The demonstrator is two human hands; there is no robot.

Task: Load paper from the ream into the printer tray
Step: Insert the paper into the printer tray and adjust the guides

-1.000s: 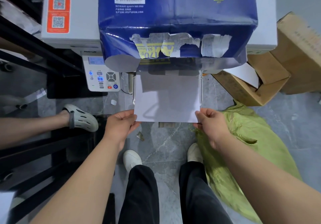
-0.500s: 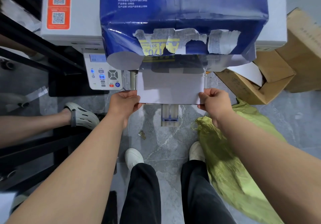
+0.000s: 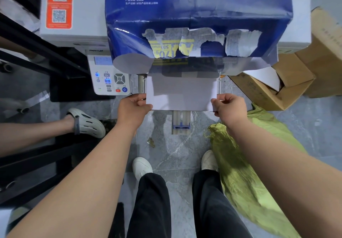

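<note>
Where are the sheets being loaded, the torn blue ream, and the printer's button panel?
paper stack [image 3: 181,93]: head view, middle of the white top sheet.
blue ream wrapper [image 3: 198,14]: head view, its blue upper face.
control panel [image 3: 109,79]: head view, among the buttons.

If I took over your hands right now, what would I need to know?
Left hand: pinching the near left corner of the paper stack.
Right hand: pinching the near right corner.
The stack lies flat in the pulled-out printer tray, its far end hidden under the torn blue ream, which sits on top of the printer.
Done: paper taken out and partly slid in.
Left: push the stack fully in, probably snug the blue guide against it, let go, close the tray.
</note>
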